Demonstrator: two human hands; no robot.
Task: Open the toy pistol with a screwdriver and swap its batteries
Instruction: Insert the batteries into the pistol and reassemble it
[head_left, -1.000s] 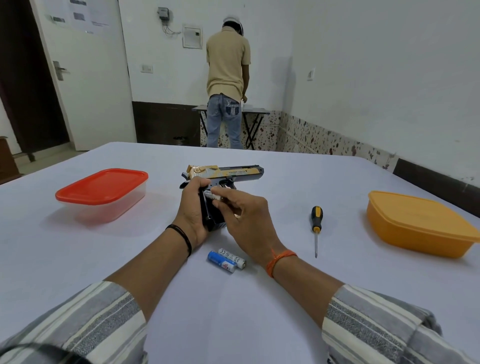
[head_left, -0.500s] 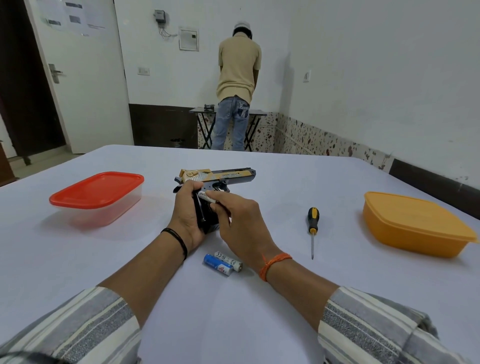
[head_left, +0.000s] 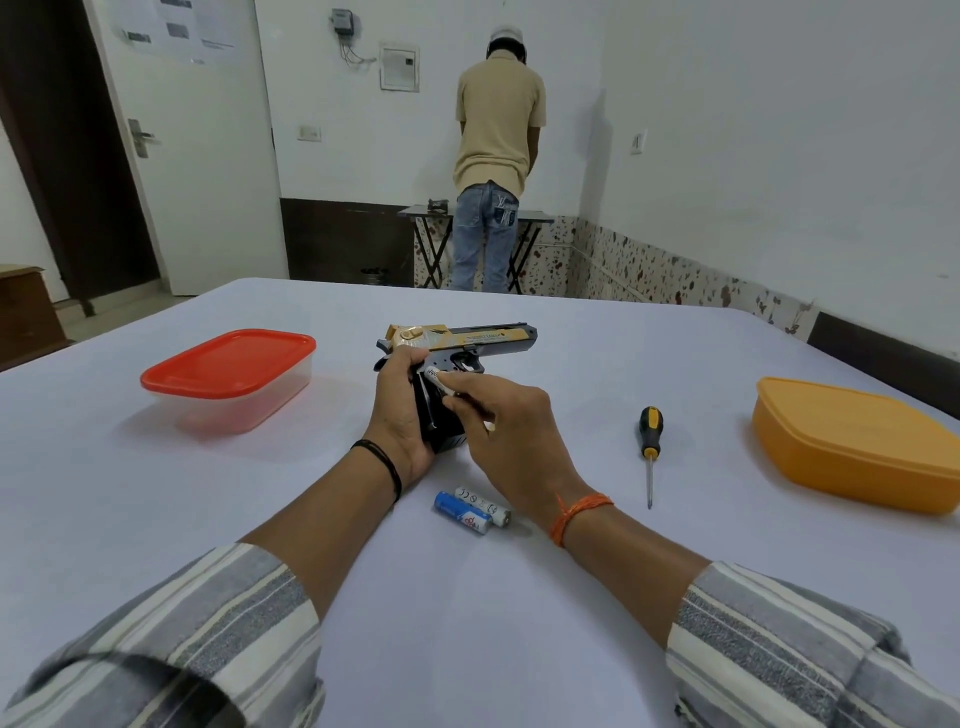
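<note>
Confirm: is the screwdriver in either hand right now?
No. The screwdriver lies on the table, right of the right hand, which holds a battery at the pistol grip.

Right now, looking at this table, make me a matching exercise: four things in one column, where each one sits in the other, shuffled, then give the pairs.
Things
1. toy pistol
2. screwdriver
3. red-lidded container
4. two loose batteries

Places
A. far left of the table
B. on the cloth between the wrists
C. gripped in the left hand
D. lying right of the right hand

Pairs: 1-C, 2-D, 3-A, 4-B
</note>
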